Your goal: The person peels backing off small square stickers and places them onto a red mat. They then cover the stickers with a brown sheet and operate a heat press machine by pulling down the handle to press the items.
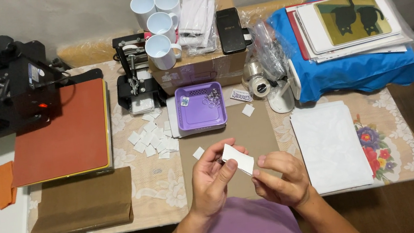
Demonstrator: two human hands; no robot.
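My left hand (pixel 209 179) and my right hand (pixel 281 178) are together above the near edge of the table, over a brown sheet (pixel 250 127). Both pinch a small white rectangular piece (pixel 238 158), the left hand at its upper left end and the right at its lower right corner. Something small and metallic seems tucked in my left fingers, too hidden to tell. A purple tray (pixel 200 106) with metal rings in it stands just beyond. A pile of several small white squares (pixel 151 136) lies to the tray's left.
A heat press (pixel 3 89) with an orange-red pad (pixel 64 131) stands at the left. White mugs (pixel 158 19) sit on a cardboard box. A white sheet stack (pixel 329 146) lies at the right, a blue bag (pixel 354 69) behind it.
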